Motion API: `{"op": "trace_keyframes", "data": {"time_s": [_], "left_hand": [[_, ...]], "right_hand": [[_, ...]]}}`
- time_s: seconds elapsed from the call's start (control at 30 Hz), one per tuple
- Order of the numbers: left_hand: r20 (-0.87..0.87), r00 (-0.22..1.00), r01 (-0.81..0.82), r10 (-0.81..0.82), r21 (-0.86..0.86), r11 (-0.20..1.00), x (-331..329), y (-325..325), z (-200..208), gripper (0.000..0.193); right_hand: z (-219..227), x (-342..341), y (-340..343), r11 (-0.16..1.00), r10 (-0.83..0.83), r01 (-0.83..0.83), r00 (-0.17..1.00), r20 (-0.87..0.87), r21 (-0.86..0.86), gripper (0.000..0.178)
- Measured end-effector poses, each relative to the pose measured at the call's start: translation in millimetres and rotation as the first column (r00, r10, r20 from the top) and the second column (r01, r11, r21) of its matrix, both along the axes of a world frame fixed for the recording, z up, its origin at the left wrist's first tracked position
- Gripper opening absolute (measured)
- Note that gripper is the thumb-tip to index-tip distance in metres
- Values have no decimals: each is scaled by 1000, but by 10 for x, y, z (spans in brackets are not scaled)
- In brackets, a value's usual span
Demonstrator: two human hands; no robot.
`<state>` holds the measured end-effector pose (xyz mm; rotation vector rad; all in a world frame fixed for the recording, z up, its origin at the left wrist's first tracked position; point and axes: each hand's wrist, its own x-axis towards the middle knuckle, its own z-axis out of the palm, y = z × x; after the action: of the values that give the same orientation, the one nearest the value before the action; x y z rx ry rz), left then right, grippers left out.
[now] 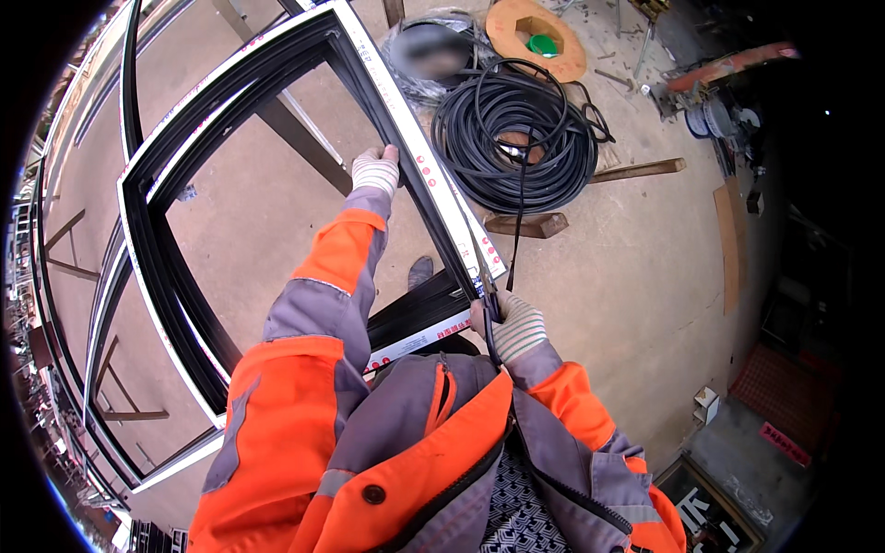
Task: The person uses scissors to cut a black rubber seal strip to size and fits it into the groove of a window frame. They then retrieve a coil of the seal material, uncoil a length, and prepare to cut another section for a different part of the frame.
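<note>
A rectangular window frame point(387, 92) with white outer faces and black inner channels stands in front of me, other frames close behind it. My left hand point(376, 170), in a striped knit glove with bare fingertips, is closed on the inner edge of its right-hand bar. At the near right corner my right hand point(516, 324), gloved alike, is closed round dark-handled scissors point(483, 267). Their metal blades point away from me along the frame. A thin black rubber strip point(490, 343) hangs below the corner beside that hand. The right fingers partly hide the handles.
A large coil of black rubber strip point(461, 147) lies on the floor beyond the frame, a strand trailing toward me. Near it are an orange-brown reel flange point(502, 37), a plastic-wrapped coil point(396, 69) and wooden blocks point(535, 225). More frames point(115, 276) stand at left.
</note>
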<state>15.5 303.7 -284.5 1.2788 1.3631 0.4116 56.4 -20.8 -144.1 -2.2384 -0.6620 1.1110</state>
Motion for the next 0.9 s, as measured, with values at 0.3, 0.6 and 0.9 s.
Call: {"op": "trace_keyframes", "data": {"time_s": [0.3, 0.6, 0.9], "left_hand": [[-43, 999, -5, 7, 44, 999, 20, 7, 81, 37], [-13, 1000, -6, 7, 45, 999, 11, 92, -82, 39], [149, 989, 15, 8, -153, 988, -37, -26, -114, 40]], "right_hand": [[10, -66, -610, 992, -127, 125, 990, -69, -33, 22], [592, -149, -381, 990, -140, 141, 988, -62, 17, 21], [-30, -383, -483, 946, -320, 317, 945, -60, -64, 28]]}}
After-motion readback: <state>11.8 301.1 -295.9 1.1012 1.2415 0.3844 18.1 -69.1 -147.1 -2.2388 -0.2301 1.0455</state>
